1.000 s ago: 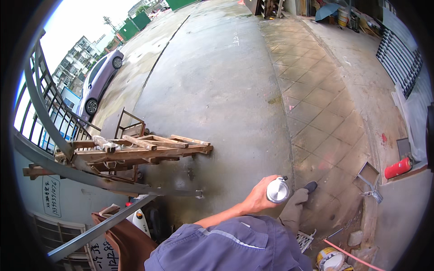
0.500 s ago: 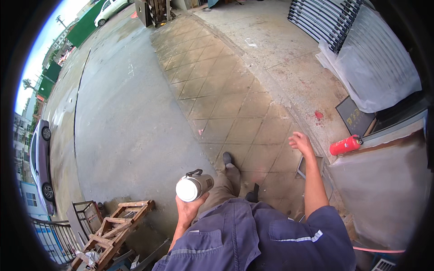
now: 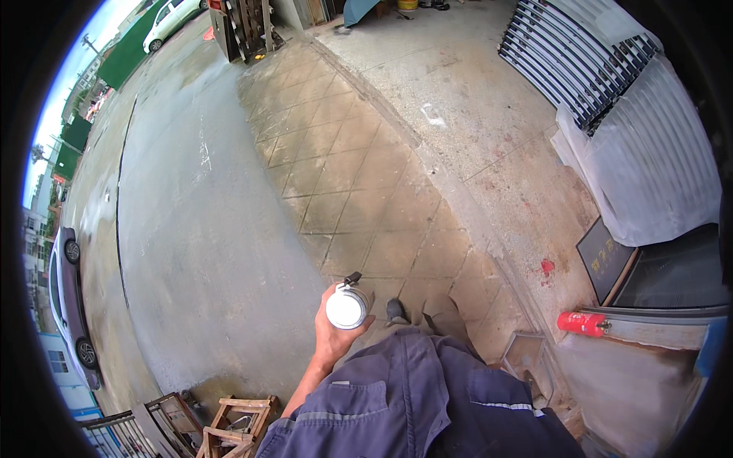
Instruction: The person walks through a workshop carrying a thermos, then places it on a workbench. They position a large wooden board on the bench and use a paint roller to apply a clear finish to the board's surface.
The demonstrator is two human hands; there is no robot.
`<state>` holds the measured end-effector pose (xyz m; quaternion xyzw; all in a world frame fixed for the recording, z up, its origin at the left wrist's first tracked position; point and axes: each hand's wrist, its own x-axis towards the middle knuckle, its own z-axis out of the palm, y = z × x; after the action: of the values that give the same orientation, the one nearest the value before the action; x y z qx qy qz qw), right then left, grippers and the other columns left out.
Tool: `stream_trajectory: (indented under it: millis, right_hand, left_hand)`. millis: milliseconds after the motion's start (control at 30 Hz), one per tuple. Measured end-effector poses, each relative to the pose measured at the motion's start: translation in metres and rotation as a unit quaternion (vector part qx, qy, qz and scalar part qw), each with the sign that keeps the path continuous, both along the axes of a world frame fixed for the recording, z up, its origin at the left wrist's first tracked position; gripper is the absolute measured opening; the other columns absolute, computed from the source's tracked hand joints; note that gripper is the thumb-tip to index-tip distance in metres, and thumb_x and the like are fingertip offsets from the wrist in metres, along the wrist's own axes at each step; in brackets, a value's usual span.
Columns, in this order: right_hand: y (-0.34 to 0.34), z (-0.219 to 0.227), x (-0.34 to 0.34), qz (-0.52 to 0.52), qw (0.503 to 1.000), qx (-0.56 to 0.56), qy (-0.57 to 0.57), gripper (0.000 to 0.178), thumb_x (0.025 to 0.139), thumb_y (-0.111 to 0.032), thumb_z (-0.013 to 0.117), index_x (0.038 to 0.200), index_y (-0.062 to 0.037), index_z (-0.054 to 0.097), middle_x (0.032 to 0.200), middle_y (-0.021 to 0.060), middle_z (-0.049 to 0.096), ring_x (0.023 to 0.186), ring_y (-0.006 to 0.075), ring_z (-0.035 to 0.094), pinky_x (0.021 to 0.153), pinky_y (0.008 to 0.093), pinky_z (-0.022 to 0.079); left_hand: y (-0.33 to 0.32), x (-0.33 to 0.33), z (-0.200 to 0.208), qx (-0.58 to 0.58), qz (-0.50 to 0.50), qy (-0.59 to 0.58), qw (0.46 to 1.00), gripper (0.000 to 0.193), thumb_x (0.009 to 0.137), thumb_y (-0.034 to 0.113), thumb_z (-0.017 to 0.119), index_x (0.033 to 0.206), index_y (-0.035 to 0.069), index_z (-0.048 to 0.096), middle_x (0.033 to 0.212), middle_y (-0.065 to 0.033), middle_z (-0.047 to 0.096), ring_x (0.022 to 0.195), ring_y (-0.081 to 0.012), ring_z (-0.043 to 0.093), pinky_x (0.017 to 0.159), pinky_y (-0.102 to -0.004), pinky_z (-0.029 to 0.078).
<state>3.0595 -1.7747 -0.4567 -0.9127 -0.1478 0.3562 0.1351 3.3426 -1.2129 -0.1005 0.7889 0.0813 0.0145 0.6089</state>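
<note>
An outdoor ground surface is seen from above. A strip of tiled pavement (image 3: 343,191), laid in a diamond pattern of worn brownish slabs, runs from the upper left down toward the bottom centre. To its left, a wide grey concrete roadway (image 3: 191,244) is spread out, marked by damp patches. To its right, a rougher concrete apron (image 3: 489,122) is stained with red spots. A red fire extinguisher (image 3: 582,324) is laid on its side on the ground at the right, near a dark framed board (image 3: 605,259) propped at an angle. A wooden pallet frame (image 3: 237,424) rests on the ground at the lower left. A purple car (image 3: 70,305) is parked at the far left edge, and a white car (image 3: 172,17) stands at the top.
</note>
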Motion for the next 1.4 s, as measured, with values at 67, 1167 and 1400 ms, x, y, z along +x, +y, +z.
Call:
stream_trajectory:
  millis: [67, 1167, 1400]
  right_hand:
    - [0.052, 0.037, 0.062, -0.157, 0.977, 0.058, 0.134, 0.035, 0.082, -0.034, 0.057, 0.082, -0.0012, 0.069, 0.088, 0.0228, 0.067, 0.071, 0.0373, 0.067, 0.061, 0.0458, 0.052]
    - [0.196, 0.156, 1.171, -0.770, 0.600, 0.106, 0.188, 0.037, 0.088, -0.037, 0.061, 0.099, -0.0019, 0.060, 0.080, 0.0086, 0.062, 0.060, 0.0228, 0.061, 0.055, 0.0405, 0.051]
    - [0.243, 0.161, 1.381, -0.732, 0.615, 0.187, 0.225, 0.030, 0.089, -0.031, 0.062, 0.100, -0.0027, 0.060, 0.084, 0.0108, 0.066, 0.066, 0.0247, 0.065, 0.057, 0.0391, 0.053]
  left_hand:
    - [0.015, 0.059, 0.002, 0.028, 0.019, 0.005, 0.999, 0.084, 0.062, 0.017, 0.090, 0.131, -0.001, 0.048, 0.122, -0.0119, 0.060, 0.108, -0.0218, 0.060, 0.095, -0.0350, 0.048]
    - [0.123, 1.176, 0.101, 0.074, -0.116, 0.020, 0.990, 0.084, 0.065, 0.019, 0.090, 0.133, 0.000, 0.045, 0.118, -0.0095, 0.062, 0.110, -0.0177, 0.059, 0.097, -0.0345, 0.048]
    - [0.080, 1.399, 0.086, 0.015, -0.134, 0.025, 0.990, 0.085, 0.064, 0.023, 0.090, 0.133, 0.002, 0.046, 0.118, -0.0135, 0.063, 0.112, -0.0256, 0.061, 0.096, -0.0375, 0.049]
